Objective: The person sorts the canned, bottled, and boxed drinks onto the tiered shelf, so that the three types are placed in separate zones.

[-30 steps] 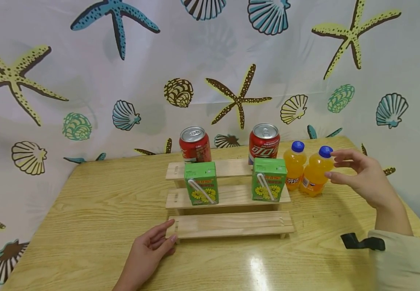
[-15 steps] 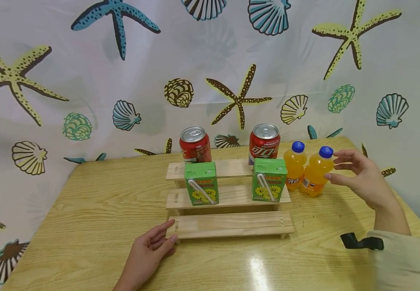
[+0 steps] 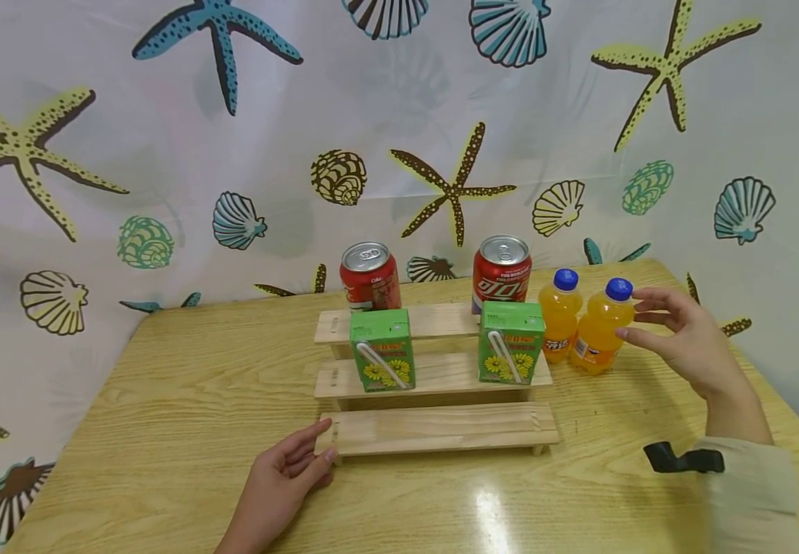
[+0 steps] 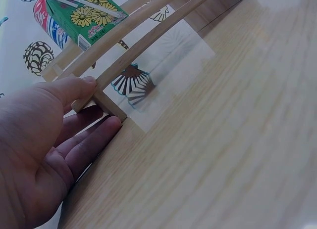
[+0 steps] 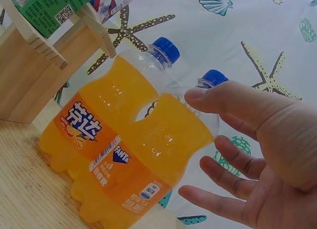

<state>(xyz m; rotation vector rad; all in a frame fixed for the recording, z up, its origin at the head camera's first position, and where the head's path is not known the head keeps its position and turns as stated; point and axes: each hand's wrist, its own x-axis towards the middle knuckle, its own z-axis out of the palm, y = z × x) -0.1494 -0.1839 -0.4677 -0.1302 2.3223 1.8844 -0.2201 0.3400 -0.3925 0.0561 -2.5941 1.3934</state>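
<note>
In the head view a three-step wooden rack [image 3: 434, 431] stands on the table. My left hand [image 3: 276, 481] holds the left end of its lowest step; in the left wrist view the thumb [image 4: 74, 88] lies on the plank and the other fingers are by the leg. My right hand [image 3: 693, 346] is at the right-hand orange Fanta bottle [image 3: 596, 331], thumb in front near its shoulder, fingers spread loosely beside it. A second orange Fanta bottle [image 3: 557, 312] stands upright against it on the left, both with blue caps.
Two red cola cans [image 3: 369, 277] stand on the rack's top step. Two green drink cartons [image 3: 383, 354] with straws stand on the middle step. Behind the wooden table [image 3: 198, 400] hangs a shell-and-starfish patterned cloth [image 3: 289, 100].
My right hand has shifted slightly left, closer to the right-hand bottle. The left hand, rack and drinks stay where they were.
</note>
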